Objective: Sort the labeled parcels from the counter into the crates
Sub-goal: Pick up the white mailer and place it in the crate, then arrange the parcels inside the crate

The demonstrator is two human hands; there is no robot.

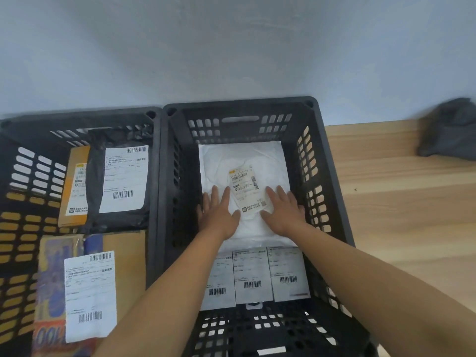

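**Both palms flat on the white parcel in the right-hand crate**

The left hand [219, 215] and right hand [283, 210] lie spread, fingers straight, pressing the white parcel [226, 161] down inside the black crate [244, 104]. Neither pinches anything. The parcel's long axis runs away from the wrists, with most of it ahead of the fingertips and its label [246, 188] between the two hands. Both hands are equally near it. A grey bundle [448, 132] lies on the counter [386, 202], well off beyond the right hand (parcel or not, I cannot tell).

A crumpled dark grey bundle [448, 130] lies against the pale blue-grey wall [231, 47].
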